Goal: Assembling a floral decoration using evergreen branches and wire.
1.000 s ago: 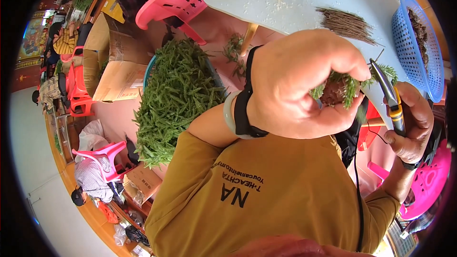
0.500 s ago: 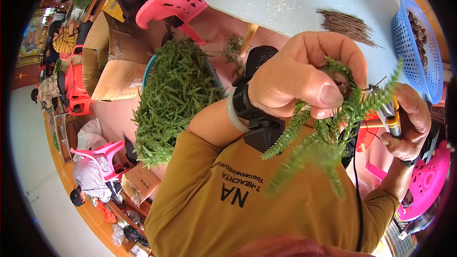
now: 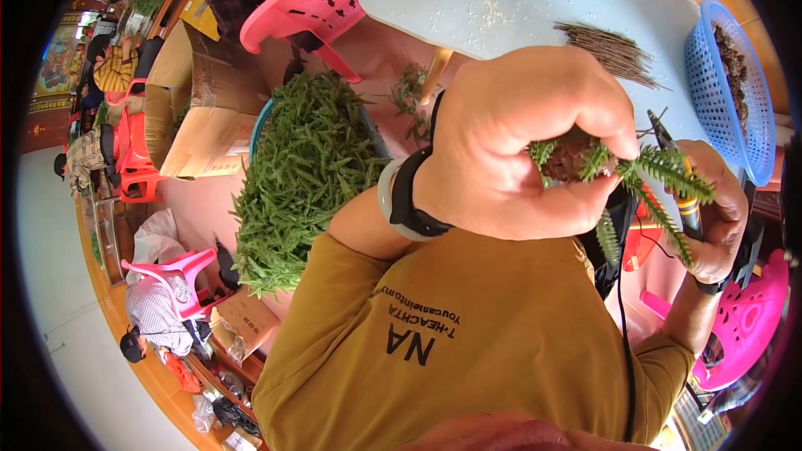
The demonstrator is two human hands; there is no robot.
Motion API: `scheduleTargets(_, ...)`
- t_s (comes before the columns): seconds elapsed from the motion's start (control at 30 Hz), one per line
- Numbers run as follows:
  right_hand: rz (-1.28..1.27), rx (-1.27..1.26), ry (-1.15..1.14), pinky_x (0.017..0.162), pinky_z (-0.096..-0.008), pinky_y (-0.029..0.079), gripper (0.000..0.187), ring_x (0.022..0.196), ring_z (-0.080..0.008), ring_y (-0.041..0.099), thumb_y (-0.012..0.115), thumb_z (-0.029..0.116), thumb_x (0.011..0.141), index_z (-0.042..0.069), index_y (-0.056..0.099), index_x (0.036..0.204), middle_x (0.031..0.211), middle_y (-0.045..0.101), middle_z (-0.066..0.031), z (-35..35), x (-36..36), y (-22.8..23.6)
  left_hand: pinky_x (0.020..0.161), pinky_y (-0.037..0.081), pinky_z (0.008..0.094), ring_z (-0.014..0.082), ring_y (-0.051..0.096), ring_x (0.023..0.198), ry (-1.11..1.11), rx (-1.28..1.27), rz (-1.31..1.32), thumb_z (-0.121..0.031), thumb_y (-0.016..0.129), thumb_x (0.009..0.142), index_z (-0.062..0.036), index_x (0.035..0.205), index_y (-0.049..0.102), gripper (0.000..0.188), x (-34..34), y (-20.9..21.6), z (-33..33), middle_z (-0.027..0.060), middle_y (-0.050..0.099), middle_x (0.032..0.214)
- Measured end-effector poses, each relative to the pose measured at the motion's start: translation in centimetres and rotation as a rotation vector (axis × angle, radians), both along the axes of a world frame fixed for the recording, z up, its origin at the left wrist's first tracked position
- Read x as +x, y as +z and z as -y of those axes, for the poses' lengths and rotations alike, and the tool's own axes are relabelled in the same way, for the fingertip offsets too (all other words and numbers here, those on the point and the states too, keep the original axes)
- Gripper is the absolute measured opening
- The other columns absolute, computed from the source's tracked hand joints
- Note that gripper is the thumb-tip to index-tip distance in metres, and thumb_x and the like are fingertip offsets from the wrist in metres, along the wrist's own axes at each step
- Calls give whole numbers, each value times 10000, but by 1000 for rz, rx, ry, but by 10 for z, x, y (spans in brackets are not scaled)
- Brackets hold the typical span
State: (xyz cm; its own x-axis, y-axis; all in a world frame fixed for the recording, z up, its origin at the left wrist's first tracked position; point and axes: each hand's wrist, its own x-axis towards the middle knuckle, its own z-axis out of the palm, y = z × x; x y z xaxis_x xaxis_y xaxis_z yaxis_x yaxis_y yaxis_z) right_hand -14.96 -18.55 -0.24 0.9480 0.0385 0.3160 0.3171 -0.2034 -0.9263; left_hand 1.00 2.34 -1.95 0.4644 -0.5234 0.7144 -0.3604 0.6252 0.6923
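Note:
In front of my chest, my left hand [image 3: 522, 146] is closed around a brown pine cone [image 3: 571, 159] and green fir-like sprigs [image 3: 664, 174]. Its fingers curl over the cone, and the sprigs stick out past the fingertips to the right. My right hand [image 3: 718, 213], just right of them, grips a pair of pliers [image 3: 688, 205] with yellow and grey handles. The dark jaws point up and lie close beside the sprigs. Thin dark wire ends show near the jaws. Whether the jaws touch the wire I cannot tell.
Ahead is a pale table [image 3: 434, 0] with a bundle of thin brown sticks [image 3: 614, 54] and a blue basket [image 3: 695, 42] of brown cones. Left of me are a tub heaped with green sprigs [image 3: 309, 175], a cardboard box [image 3: 213, 134] and a pink chair [image 3: 280, 12]. People sit farther left.
My left hand has rolled over, its back now up, carrying the cone and sprigs round so the sprigs point right. The pliers' jaws now show more clearly beside them.

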Motion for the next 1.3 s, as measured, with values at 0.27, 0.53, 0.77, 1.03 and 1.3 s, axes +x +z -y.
scheduleTargets(0.27,-135,28,-158,877,-347,379,708,1029,-242,487,741,141,537,-99,491,1154,1121,511,-186,7,-19,18,511,427,299,216,534,592,308,-55,246,47,631,529,-31,760,568,252,-5,2,3,79,566,753)
scheduleTargets(0.53,-128,-206,-146,791,-267,385,685,874,-197,526,718,197,502,-106,526,1086,970,547,-137,-24,-16,33,440,344,272,174,467,523,623,-177,612,-8,617,546,-7,760,573,218,0,-7,9,73,543,749)
scheduleTargets(0.77,-339,3,-320,783,-249,397,634,860,-171,542,708,170,506,-106,543,1052,955,564,-117,-40,-12,39,442,332,267,168,444,515,724,-239,782,-49,614,513,13,710,561,213,-4,-3,12,107,535,774)
scheduleTargets(1.03,-341,-61,-306,763,-250,425,569,818,-158,557,688,73,527,-100,547,1050,944,572,-120,-43,-12,38,448,343,268,169,435,526,769,-186,839,-60,630,514,2,719,564,225,-5,0,12,101,535,772)
scheduleTargets(1.3,-227,-55,-321,778,-269,429,572,852,-190,566,692,41,511,-102,555,1047,930,580,-137,-39,-8,28,489,397,277,193,517,585,398,-68,437,29,663,535,-10,809,586,287,-6,-3,4,89,544,753)
